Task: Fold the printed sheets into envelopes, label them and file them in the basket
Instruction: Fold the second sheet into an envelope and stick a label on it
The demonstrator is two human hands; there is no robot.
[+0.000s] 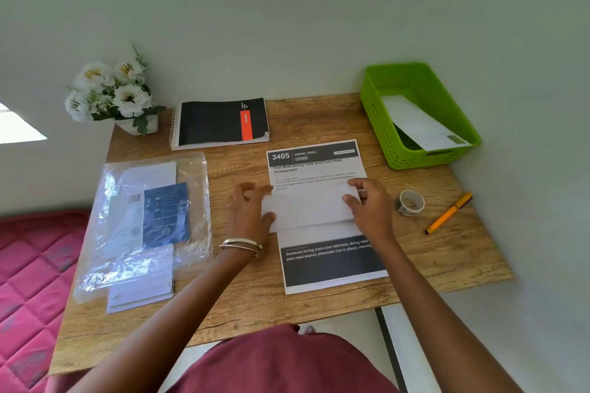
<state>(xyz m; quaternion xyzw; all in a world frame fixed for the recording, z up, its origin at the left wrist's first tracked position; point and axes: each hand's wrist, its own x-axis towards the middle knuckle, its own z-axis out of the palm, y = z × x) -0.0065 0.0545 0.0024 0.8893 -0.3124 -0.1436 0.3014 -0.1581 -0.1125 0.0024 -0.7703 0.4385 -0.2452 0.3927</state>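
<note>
A printed sheet [322, 265] headed "3405 Dining Area" lies flat in the middle of the wooden table [242, 303]. On top of it rests a white folded paper or envelope [308, 209]. My left hand [250, 212] grips its left end and my right hand [370, 204] pinches its right end. At the back right stands a green basket [376, 124] with one white labelled envelope [418, 124] leaning inside. A tape roll [409, 202] and an orange pen [448, 213] lie to the right of my right hand.
A clear plastic pack of envelopes [143, 223] lies at the left. A black spiral notebook [220, 123] and a pot of white flowers [111, 92] stand at the back. A pink quilted bed [28, 281] borders the table's left side.
</note>
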